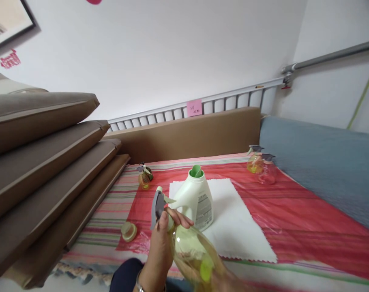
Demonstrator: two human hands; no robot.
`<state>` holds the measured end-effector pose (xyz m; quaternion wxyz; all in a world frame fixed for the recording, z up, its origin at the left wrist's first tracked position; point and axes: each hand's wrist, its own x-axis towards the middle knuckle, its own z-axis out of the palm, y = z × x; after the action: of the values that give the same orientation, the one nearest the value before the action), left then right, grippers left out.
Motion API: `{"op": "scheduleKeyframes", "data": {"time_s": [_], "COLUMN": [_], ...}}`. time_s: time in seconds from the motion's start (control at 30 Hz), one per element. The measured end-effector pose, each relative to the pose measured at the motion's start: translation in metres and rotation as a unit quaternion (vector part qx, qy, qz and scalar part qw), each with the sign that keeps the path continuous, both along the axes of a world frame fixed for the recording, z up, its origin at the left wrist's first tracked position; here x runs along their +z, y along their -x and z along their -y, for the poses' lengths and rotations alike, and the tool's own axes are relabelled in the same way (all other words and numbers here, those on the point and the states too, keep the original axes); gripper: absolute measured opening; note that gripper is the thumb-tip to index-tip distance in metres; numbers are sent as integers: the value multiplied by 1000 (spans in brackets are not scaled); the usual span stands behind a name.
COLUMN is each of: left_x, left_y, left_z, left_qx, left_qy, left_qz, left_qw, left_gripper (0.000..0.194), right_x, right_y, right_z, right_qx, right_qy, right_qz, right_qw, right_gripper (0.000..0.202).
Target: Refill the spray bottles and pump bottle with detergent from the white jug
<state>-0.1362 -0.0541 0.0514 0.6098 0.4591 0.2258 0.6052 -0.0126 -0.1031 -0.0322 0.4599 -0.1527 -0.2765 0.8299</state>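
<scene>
My left hand point(164, 235) wraps around the neck of a clear yellow spray bottle point(192, 245), just below its grey trigger head. The bottle leans, with its head up to the left and its base down to the right. Blurred by motion, my right hand point(223, 279) grips the bottle's lower end at the frame's bottom edge. Right behind stands a white detergent jug point(199, 202), upright and open-mouthed, with a green spout inside its neck. A pale round cap point(129, 231) lies left of my left hand on the red plastic sheet.
Under the jug is a white cloth point(242, 231) on the red sheet point(297, 219). Two small bottles point(144, 179) stand at the back left. A yellow spray bottle point(254, 163) and a pink spray bottle point(267, 173) stand back right. Large cushions point(50, 162) pile up at left.
</scene>
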Motion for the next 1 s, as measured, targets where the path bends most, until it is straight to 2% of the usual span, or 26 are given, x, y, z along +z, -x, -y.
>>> {"op": "scheduleKeyframes", "data": {"time_s": [0.07,0.23,0.4,0.57,0.73,0.9,1.0], "left_x": [2,3,0,2,0,4,4], "left_y": [1,1,2,3,3,5,4], "left_z": [-1,-2,-4,-3,-3,-1,-1], "left_qx": [-13,-29,4,-35,-6,-34,-20], "left_qy": [5,21,-10,-9,-36,-40,-17], "left_qz": [3,6,-11,-15,-56,-71,-50], "left_qw": [1000,999,1000,999,998,996,998], "left_gripper": [42,43,40,39,37,38,39], "right_x": [-2,-2,1,-1,-12,-4,-2], "right_y": [0,-3,-1,3,5,4,1], "right_z": [2,2,0,-4,-7,-1,0], "right_qx": [8,84,11,95,84,87,48], "right_qy": [9,54,42,78,79,70,47], "right_qz": [0,-34,-32,-78,-69,-55,-22], "right_qw": [1000,994,999,989,991,992,998], "right_gripper": [86,82,67,84,78,86,86]}}
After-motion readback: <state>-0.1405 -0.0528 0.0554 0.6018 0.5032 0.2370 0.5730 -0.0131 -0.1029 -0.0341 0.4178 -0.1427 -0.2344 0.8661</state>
